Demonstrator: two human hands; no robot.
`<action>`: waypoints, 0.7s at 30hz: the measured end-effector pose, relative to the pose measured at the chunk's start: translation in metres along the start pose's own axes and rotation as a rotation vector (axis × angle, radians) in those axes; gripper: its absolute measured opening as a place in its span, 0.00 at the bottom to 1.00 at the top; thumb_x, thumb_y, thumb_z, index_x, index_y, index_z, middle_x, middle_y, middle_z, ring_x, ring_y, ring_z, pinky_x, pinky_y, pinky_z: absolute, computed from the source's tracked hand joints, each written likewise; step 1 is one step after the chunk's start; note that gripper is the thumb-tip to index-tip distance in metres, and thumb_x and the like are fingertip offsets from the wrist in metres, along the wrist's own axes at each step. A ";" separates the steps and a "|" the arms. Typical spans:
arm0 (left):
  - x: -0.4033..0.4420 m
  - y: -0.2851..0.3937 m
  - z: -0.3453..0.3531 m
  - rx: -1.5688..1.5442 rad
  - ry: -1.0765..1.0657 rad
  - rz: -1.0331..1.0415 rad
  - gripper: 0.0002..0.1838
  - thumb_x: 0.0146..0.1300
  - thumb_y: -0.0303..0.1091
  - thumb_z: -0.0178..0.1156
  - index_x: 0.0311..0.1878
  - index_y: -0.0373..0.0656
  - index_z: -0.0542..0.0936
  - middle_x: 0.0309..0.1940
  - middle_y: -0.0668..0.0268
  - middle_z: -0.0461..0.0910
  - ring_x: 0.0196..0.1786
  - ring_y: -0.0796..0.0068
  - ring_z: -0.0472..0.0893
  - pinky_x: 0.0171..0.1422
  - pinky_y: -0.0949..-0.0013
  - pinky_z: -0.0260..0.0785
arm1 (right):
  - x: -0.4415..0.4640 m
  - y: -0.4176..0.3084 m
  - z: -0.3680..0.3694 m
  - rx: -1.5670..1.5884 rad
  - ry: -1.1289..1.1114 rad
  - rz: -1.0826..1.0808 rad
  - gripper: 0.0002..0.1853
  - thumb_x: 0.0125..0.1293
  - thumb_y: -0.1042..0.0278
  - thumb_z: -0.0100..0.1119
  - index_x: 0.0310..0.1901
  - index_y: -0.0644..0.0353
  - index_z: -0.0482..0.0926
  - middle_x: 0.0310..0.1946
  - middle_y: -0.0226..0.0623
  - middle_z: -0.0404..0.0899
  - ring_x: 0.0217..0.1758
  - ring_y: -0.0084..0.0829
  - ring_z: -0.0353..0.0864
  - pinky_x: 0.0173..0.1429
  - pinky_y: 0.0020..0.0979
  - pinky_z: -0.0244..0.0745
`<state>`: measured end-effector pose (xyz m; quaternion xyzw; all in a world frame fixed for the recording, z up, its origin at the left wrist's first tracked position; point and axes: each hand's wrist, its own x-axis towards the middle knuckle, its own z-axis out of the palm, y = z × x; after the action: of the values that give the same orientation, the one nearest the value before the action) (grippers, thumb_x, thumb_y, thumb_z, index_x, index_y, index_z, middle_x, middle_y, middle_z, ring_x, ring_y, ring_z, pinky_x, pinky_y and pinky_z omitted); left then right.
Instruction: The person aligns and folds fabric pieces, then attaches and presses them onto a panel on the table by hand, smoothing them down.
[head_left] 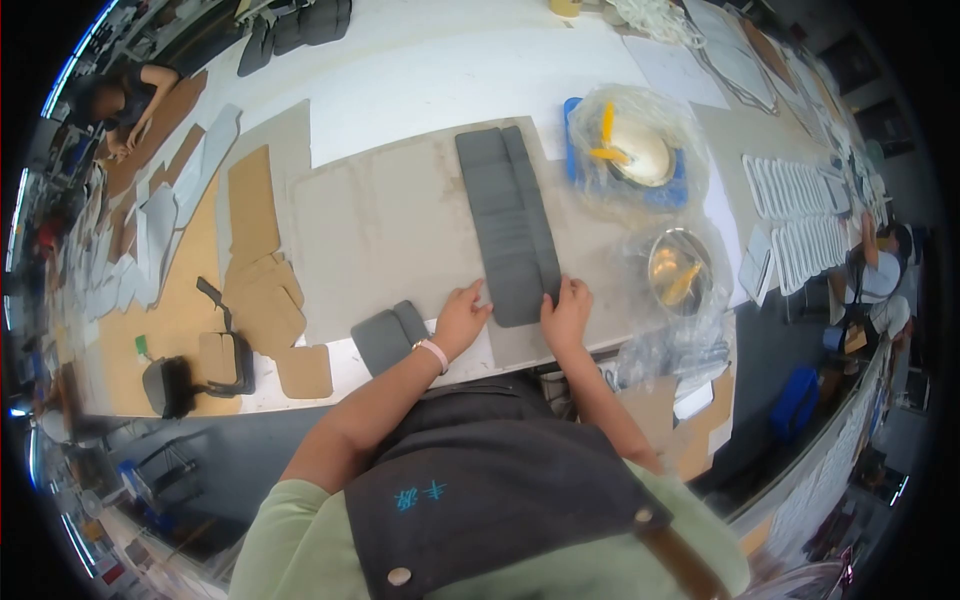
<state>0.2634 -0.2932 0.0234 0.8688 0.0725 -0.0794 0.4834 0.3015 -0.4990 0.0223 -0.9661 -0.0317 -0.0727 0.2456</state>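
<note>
A long dark grey panel (pixel 505 225), which looks like leather or fabric with a lengthwise fold or seam, lies flat on the greyish work board (pixel 385 230) in front of me. My left hand (pixel 463 318) is at its lower left edge, with fingers curled and fingertips against the side. At the lower right corner, my right hand (pixel 567 315) pinches the edge, thumb on top; its other fingertips are partly hidden. A smaller grey folded piece (pixel 385 338) lies beside my left wrist.
To the right stand a bowl of pale paste (pixel 640 155) in plastic wrapping and a metal pot (pixel 680 268) with a yellow-handled tool. Brown pieces (pixel 262 290) and a black tape dispenser-like object (pixel 170 385) lie left. Co-workers sit at the far left (pixel 125 105) and right (pixel 880 265).
</note>
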 end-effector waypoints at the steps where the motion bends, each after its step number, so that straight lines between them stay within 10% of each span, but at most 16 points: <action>1: -0.002 -0.003 -0.001 -0.022 0.007 -0.008 0.29 0.59 0.33 0.62 0.64 0.42 0.70 0.41 0.58 0.74 0.35 0.69 0.77 0.46 0.69 0.72 | 0.000 -0.001 0.000 0.001 0.002 -0.001 0.28 0.53 0.70 0.63 0.57 0.71 0.70 0.53 0.54 0.67 0.55 0.52 0.65 0.60 0.45 0.63; 13: 0.000 -0.002 0.001 0.119 -0.101 0.055 0.26 0.58 0.35 0.61 0.61 0.41 0.72 0.43 0.48 0.75 0.49 0.51 0.74 0.56 0.58 0.67 | -0.004 -0.005 -0.003 -0.017 0.001 -0.027 0.29 0.54 0.70 0.61 0.60 0.62 0.70 0.55 0.55 0.65 0.56 0.55 0.64 0.60 0.48 0.61; 21: -0.051 0.012 -0.072 0.338 0.122 0.205 0.23 0.49 0.33 0.68 0.49 0.39 0.74 0.38 0.57 0.74 0.41 0.56 0.75 0.47 0.60 0.68 | -0.013 -0.032 -0.015 -0.103 0.012 -0.196 0.28 0.54 0.67 0.61 0.60 0.55 0.71 0.57 0.54 0.64 0.60 0.55 0.62 0.60 0.51 0.60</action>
<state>0.2209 -0.2403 0.0818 0.9436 -0.0013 0.0119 0.3309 0.2835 -0.4785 0.0478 -0.9693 -0.1209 -0.1038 0.1875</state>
